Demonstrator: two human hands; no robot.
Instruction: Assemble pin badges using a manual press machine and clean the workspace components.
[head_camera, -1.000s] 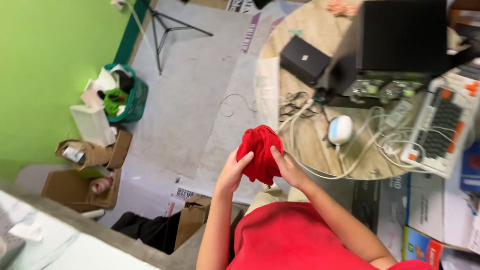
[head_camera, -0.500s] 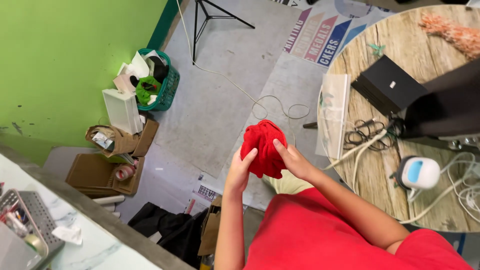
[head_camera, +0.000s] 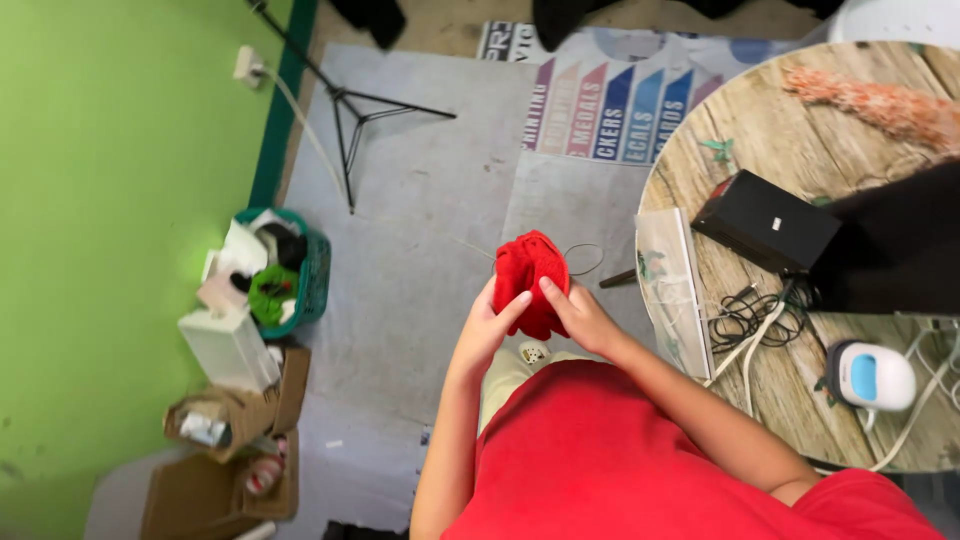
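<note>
A bunched red cloth (head_camera: 528, 270) is held up in front of me over the grey floor. My left hand (head_camera: 488, 322) grips its left side with the thumb pressed on the fabric. My right hand (head_camera: 583, 316) holds its right side, fingers curled behind it. Both forearms rise from my red shirt (head_camera: 620, 460) at the bottom of the head view. The cloth's lower part is hidden behind my hands.
A round wooden table (head_camera: 800, 170) stands to the right with a black box (head_camera: 768, 222), tangled cables (head_camera: 745, 315) and a white-blue device (head_camera: 870, 375). A green basket (head_camera: 285, 270), cardboard boxes (head_camera: 225, 430) and a tripod (head_camera: 355, 110) line the green wall at left.
The view has swung left and up, so the table shifted right and more floor shows. The red cloth stays gripped in both hands, with the left thumb now across its front.
</note>
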